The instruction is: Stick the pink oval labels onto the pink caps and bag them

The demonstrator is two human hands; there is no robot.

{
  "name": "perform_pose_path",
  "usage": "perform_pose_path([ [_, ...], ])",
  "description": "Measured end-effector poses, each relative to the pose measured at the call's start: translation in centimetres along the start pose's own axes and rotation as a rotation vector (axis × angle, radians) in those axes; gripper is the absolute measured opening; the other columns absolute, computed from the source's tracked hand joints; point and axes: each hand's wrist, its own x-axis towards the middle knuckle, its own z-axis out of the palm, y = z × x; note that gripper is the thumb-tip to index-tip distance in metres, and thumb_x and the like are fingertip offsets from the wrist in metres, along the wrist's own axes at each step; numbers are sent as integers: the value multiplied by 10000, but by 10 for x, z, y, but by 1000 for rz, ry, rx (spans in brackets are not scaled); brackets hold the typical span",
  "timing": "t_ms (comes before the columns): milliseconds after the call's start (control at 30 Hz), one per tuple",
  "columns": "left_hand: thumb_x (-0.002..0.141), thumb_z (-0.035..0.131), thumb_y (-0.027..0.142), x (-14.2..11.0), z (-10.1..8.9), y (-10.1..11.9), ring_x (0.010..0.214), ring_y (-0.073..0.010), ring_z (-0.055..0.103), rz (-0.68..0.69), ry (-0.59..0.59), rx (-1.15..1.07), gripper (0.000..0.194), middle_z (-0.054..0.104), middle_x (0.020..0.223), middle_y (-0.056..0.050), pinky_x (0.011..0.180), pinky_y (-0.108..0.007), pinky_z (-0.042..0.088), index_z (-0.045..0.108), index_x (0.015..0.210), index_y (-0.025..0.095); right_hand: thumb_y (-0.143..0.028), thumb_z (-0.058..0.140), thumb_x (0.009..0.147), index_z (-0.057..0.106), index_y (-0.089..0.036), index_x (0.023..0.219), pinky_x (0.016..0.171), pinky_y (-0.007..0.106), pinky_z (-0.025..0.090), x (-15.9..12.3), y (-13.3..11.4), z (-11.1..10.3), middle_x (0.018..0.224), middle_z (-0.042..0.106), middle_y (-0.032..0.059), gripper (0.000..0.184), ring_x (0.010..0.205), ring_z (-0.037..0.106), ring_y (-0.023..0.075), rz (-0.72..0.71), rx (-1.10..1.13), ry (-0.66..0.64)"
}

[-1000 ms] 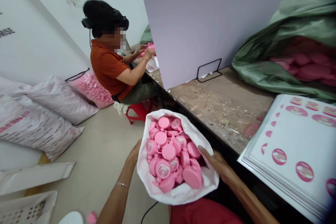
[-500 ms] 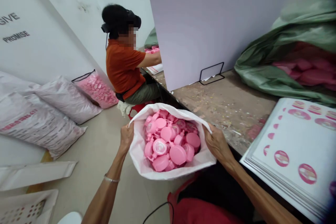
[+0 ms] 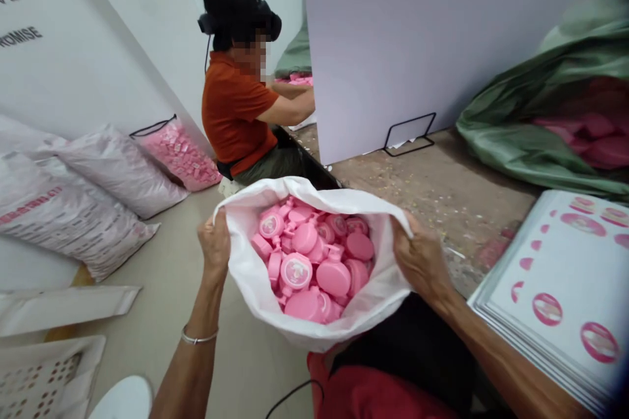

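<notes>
A white woven sack (image 3: 314,334) hangs with its mouth spread wide between my two hands. Inside lies a heap of round pink plastic pieces (image 3: 334,275) with short necks; some carry a printed sticker on the face. My left hand (image 3: 215,240) is closed on the left side of the rim, a bracelet on its wrist. At the right, my right hand (image 3: 421,255) pinches the opposite edge. The sack's lower part is hidden beneath its rim.
Right of the sack, a worktable (image 3: 472,209) bears sticker sheets (image 3: 565,262), a green bag (image 3: 521,124) of pink pieces and an upright board (image 3: 393,46). A co-worker (image 3: 240,111) sits ahead. Filled sacks (image 3: 83,216) line the left wall; a white stool (image 3: 122,399) stands lower left.
The sack has come closer to me, and its mouth is stretched wider as my hands have moved apart. The pink pieces have shifted inside. My view has tilted slightly.
</notes>
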Motion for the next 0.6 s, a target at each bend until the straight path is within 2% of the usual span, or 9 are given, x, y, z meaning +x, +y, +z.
perform_pose_path([
  [67,869,390,511,-11,0,-7,512,-107,254,4,37,18,431,266,522,47,458,-240,211,294,555,231,-442,374,905,653,-195,1008,713,351,496,-11,9,-1,837,700,128,386,768,646,246,10,-58,51],
  [100,862,405,488,-19,4,-12,504,-106,247,0,23,27,441,254,501,47,455,-243,197,275,528,233,-440,361,909,655,-201,970,692,343,495,-18,16,4,794,695,118,384,747,648,243,27,-74,29],
  [200,811,468,437,-37,23,-28,445,-94,248,-26,-102,31,472,236,432,45,429,-252,184,237,450,240,-431,352,905,660,-204,851,626,324,486,-33,38,30,647,661,82,387,661,641,236,61,-84,-135],
  [300,799,472,455,-30,31,-27,442,-92,272,-24,-155,10,443,262,445,46,421,-244,209,278,469,232,-405,348,902,666,-186,871,611,321,473,-22,39,41,663,670,84,387,616,627,224,35,-72,-136],
  [400,817,425,539,-17,21,-15,463,-92,289,-14,-168,-19,425,293,493,52,428,-231,252,337,548,222,-414,311,926,658,-155,950,604,327,458,-7,27,26,718,686,111,434,605,618,222,25,-70,-54],
  [500,834,341,644,-20,2,-15,449,-89,287,-20,-212,-20,486,295,501,57,416,-225,264,329,588,226,-399,308,945,637,-143,1042,630,327,460,-11,23,6,792,704,127,428,670,641,229,10,-127,75],
  [533,818,349,677,-24,-4,-18,437,-89,298,-21,-254,-8,511,305,490,57,410,-225,270,328,579,226,-369,311,947,631,-146,1055,635,323,458,-17,26,3,801,707,127,405,687,648,229,17,-186,71],
  [600,737,451,729,-29,-16,-27,426,-102,364,-8,-377,33,557,365,467,42,412,-233,319,363,538,216,-294,324,941,626,-163,1039,623,313,446,-32,36,1,762,706,114,343,678,655,228,87,-385,-93],
])
